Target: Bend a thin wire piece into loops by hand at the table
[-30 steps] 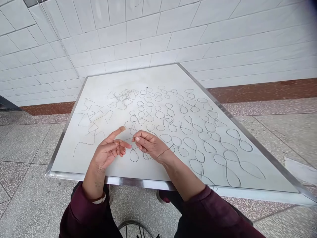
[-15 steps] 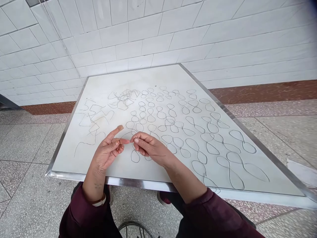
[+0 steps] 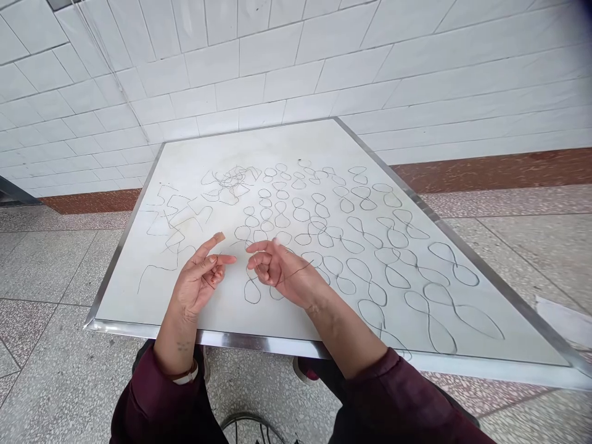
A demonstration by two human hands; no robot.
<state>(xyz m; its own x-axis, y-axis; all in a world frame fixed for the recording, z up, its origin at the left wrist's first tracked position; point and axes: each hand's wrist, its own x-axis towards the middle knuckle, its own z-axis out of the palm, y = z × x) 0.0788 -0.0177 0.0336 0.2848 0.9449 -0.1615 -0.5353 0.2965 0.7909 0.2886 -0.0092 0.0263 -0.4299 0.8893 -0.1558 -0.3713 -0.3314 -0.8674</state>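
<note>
My left hand [image 3: 198, 280] is above the near part of the white board, its thumb pressed against the fingers. One taped finger points up and another points right; whatever is pinched there is hidden. Just to the right, my right hand [image 3: 282, 271] has its thumb raised and its other fingers partly curled. A thin dark wire [image 3: 303, 267] crosses its palm, and the free end sticks out past the edge of the hand. The fingertips of both hands are a short gap apart. Below this gap, a figure-eight wire loop [image 3: 252, 291] lies on the board.
Many wire figure-eights [image 3: 365, 277] cover the middle and right of the metal-edged board [image 3: 134, 302]. Bent wire pieces [image 3: 173, 216] lie at left, with a tangled wire pile [image 3: 234, 177] farther back. Behind stands a tiled wall [image 3: 296, 80]. A round-topped stool [image 3: 252, 419] shows below.
My hands have moved slightly apart from fingertip contact. My right hand has turned, lifting its thumb away from the fingers, and the wire's free end has swung upward.
</note>
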